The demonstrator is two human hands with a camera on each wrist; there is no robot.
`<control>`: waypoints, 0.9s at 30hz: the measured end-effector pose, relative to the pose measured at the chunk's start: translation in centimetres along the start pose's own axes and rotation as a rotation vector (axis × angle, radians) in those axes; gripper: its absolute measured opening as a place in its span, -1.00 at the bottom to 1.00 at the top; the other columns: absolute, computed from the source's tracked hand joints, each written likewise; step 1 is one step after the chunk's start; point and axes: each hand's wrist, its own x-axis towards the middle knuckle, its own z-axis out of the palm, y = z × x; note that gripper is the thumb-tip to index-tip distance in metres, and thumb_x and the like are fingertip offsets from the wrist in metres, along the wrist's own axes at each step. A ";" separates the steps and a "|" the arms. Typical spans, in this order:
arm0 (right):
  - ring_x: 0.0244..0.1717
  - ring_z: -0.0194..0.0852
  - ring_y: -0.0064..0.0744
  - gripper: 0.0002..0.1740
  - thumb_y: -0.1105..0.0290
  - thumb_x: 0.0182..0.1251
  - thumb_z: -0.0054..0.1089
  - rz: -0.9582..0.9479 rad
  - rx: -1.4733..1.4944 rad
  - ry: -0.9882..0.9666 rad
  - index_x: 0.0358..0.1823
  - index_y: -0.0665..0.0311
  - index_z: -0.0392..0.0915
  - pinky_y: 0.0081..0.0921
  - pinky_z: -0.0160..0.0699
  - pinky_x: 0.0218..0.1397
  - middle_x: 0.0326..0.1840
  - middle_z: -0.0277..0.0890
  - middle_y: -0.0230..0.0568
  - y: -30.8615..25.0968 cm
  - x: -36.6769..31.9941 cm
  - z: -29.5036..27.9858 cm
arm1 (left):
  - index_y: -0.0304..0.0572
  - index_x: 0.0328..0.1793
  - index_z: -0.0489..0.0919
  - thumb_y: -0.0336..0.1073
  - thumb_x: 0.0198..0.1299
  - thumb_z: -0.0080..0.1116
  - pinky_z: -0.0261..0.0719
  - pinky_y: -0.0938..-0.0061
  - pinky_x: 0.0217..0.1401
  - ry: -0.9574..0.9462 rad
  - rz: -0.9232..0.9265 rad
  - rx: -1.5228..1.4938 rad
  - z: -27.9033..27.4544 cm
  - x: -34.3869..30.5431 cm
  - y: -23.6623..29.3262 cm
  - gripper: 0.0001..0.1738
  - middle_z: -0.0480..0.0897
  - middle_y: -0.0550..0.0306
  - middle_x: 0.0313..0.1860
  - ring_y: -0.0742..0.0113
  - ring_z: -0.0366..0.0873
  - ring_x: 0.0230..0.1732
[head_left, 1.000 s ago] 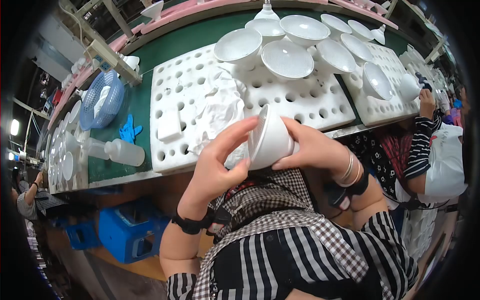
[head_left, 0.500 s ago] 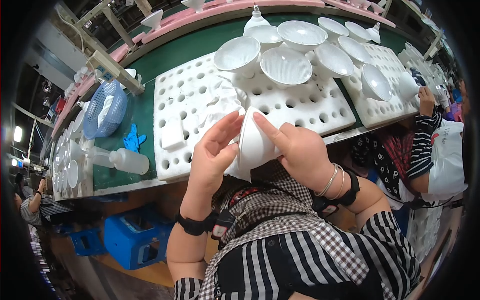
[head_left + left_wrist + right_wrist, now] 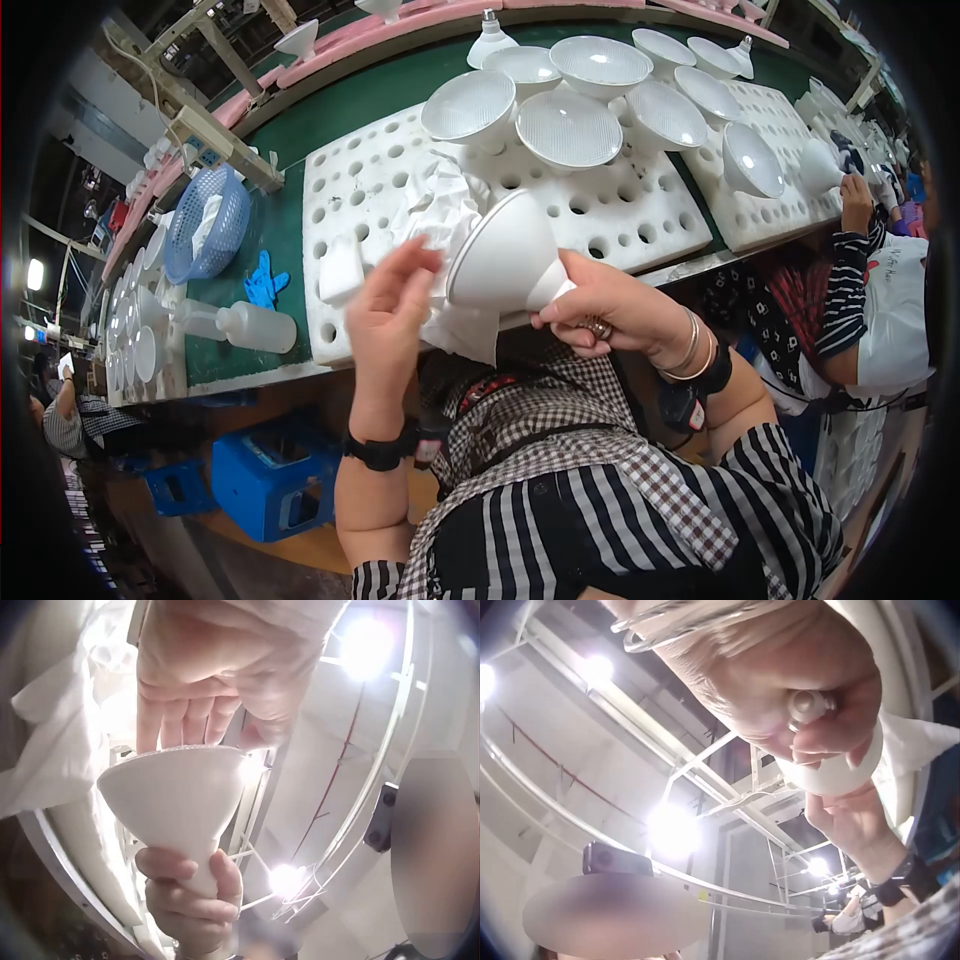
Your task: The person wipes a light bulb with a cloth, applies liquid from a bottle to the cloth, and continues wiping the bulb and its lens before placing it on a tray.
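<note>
A white cone-shaped reflector lamp (image 3: 512, 250) lies tilted in the air over the front edge of the bench, its wide face turned left. My right hand (image 3: 625, 308) grips its narrow neck, fingers curled round it. The metal screw base (image 3: 810, 706) pokes out of that fist in the right wrist view. My left hand (image 3: 385, 315) is beside the lamp's face with loosely extended fingers. In the left wrist view these fingers (image 3: 196, 720) stand behind the rim. A crumpled white cloth (image 3: 440, 205) lies behind the lamp and partly hangs off the bench edge.
Several similar lamps (image 3: 568, 130) stand face up in a white foam board (image 3: 350, 165) full of holes. Left of it are a plastic bottle (image 3: 258, 328), a blue glove (image 3: 265, 282) and a blue basket (image 3: 232, 245). Another person's hand (image 3: 856, 205) works at the right.
My right hand has shifted from the lamp's side, where its index finger pointed along the cone, to the neck. The left hand has drawn off leftward, and the lamp is tilted further.
</note>
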 end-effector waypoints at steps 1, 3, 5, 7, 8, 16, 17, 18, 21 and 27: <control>-0.59 0.37 -0.66 -0.44 0.51 0.24 0.19 -0.047 0.072 0.061 0.24 0.36 0.19 -0.67 0.36 -0.71 -0.18 0.50 -0.13 -0.2 0.0 0.2 | -0.36 0.40 0.44 -0.37 0.28 0.16 0.39 0.25 0.41 0.150 0.108 0.292 -0.9 0.5 -0.3 -0.45 0.55 -0.24 0.29 0.08 0.50 0.31; -0.64 0.33 -0.66 -0.51 0.49 0.31 0.15 -0.061 0.093 0.098 0.21 0.38 0.19 -0.68 0.36 -0.75 -0.19 0.48 -0.14 -0.5 0.2 0.3 | -0.32 0.39 0.46 -0.31 0.27 0.20 0.38 0.21 0.41 0.258 0.192 0.761 -2.8 2.0 -0.5 -0.44 0.52 -0.29 0.30 -0.02 0.48 0.31; -0.64 0.35 -0.67 -0.52 0.45 0.36 0.10 -0.074 0.041 0.146 0.24 0.38 0.20 -0.66 0.35 -0.76 -0.21 0.49 -0.16 -0.7 0.1 0.3 | -0.27 0.37 0.47 -0.24 0.26 0.25 0.38 0.16 0.41 0.366 0.273 1.232 -4.6 2.4 -1.9 -0.44 0.49 -0.34 0.31 -0.12 0.47 0.31; -0.63 0.37 -0.66 -0.43 0.39 0.42 0.07 -0.120 -0.003 0.126 0.39 0.40 0.16 -0.66 0.35 -0.75 -0.29 0.51 -0.19 -0.5 0.1 0.2 | -0.20 0.37 0.49 -0.14 0.27 0.24 0.31 0.08 0.44 0.237 0.027 1.410 -6.2 2.4 -4.7 -0.43 0.41 -0.37 0.39 -0.26 0.35 0.39; -0.62 0.37 -0.67 -0.40 0.36 0.44 0.07 -0.146 -0.121 0.202 0.44 0.38 0.16 -0.69 0.36 -0.71 -0.34 0.52 -0.22 -0.5 0.1 0.2 | -0.19 0.37 0.50 -0.12 0.27 0.24 0.31 0.08 0.44 0.235 0.052 1.402 -6.4 2.2 -4.5 -0.43 0.39 -0.32 0.42 -0.26 0.34 0.41; -0.42 0.62 -0.20 -0.48 0.20 0.45 0.11 -0.548 -1.005 0.496 0.30 0.37 0.45 -0.35 0.54 -0.27 -0.38 0.65 0.00 0.1 1.2 1.8 | -0.23 0.40 0.47 -0.27 0.25 0.28 0.36 0.11 0.41 0.252 0.345 1.035 -1.4 0.3 0.7 -0.41 0.40 -0.18 0.44 -0.06 0.37 0.42; -0.42 0.61 -0.14 -0.48 0.19 0.44 0.12 -0.528 -1.037 0.488 0.30 0.38 0.46 -0.33 0.54 -0.28 -0.37 0.64 0.04 -0.2 1.1 2.1 | -0.24 0.42 0.44 -0.35 0.23 0.29 0.38 0.15 0.41 0.165 0.327 0.611 0.5 -0.2 1.4 -0.39 0.40 -0.11 0.46 0.03 0.37 0.44; -0.43 0.60 -0.09 -0.48 0.19 0.44 0.12 -0.510 -1.071 0.477 0.29 0.38 0.47 -0.32 0.54 -0.28 -0.36 0.63 0.08 -0.3 1.1 2.3 | -0.27 0.46 0.39 -0.41 0.19 0.30 0.39 0.20 0.41 0.151 0.253 0.485 2.0 -0.2 1.0 -0.33 0.40 -0.08 0.46 0.09 0.36 0.45; -0.43 0.61 -0.11 -0.50 0.21 0.43 0.14 -0.543 -1.047 0.478 0.29 0.36 0.48 -0.32 0.52 -0.30 -0.39 0.61 0.08 -0.1 1.3 2.4 | -0.32 0.50 0.32 -0.49 0.15 0.32 0.39 0.26 0.43 0.118 0.096 0.013 4.2 0.4 -0.2 -0.25 0.38 -0.09 0.46 0.13 0.37 0.43; -0.49 0.53 -0.18 -0.51 0.27 0.42 0.16 -0.602 -1.136 0.428 0.33 0.26 0.49 -0.36 0.47 -0.35 -0.44 0.57 0.05 -0.2 1.6 1.2 | -0.40 0.50 0.29 -0.49 0.18 0.33 0.50 0.40 0.33 0.124 -0.055 -0.302 4.6 1.8 0.2 -0.25 0.47 -0.08 0.35 0.24 0.49 0.29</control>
